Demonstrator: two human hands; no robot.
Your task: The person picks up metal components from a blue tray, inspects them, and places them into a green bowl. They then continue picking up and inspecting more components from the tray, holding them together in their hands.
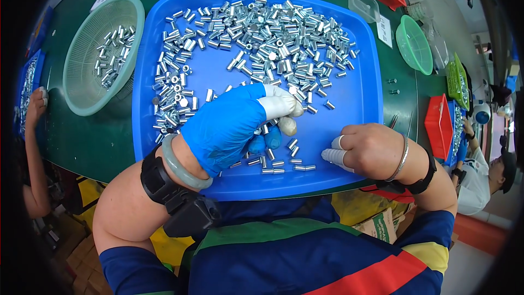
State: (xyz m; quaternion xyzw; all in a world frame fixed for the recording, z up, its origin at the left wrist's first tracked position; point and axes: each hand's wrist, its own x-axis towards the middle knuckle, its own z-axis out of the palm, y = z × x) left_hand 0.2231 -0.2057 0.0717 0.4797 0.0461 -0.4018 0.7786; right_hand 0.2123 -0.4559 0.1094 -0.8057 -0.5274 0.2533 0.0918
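Note:
My left hand (pixel 232 123), in a blue glove with white finger cots on some fingers, is curled over the middle of a blue tray (pixel 363 93). Silver metal shows between its bent fingers, where it appears to hold rivet nuts. Many loose silver rivet nuts (pixel 273 30) are heaped at the tray's far side and down its left. A short scatter of rivet nuts (pixel 278 164) lies near the front edge, below my left hand. My right hand (pixel 363 150), bare except for white finger cots, is over the tray's right front with its fingers closed; whatever it may hold is hidden.
A pale green basket (pixel 73 76) holding rivet nuts stands left of the tray. Right of it are a green basket (pixel 404 46), two stray rivet nuts (pixel 393 92) and a red bin (pixel 438 117). Co-workers sit at both sides, a person's hand (pixel 37 104) at far left.

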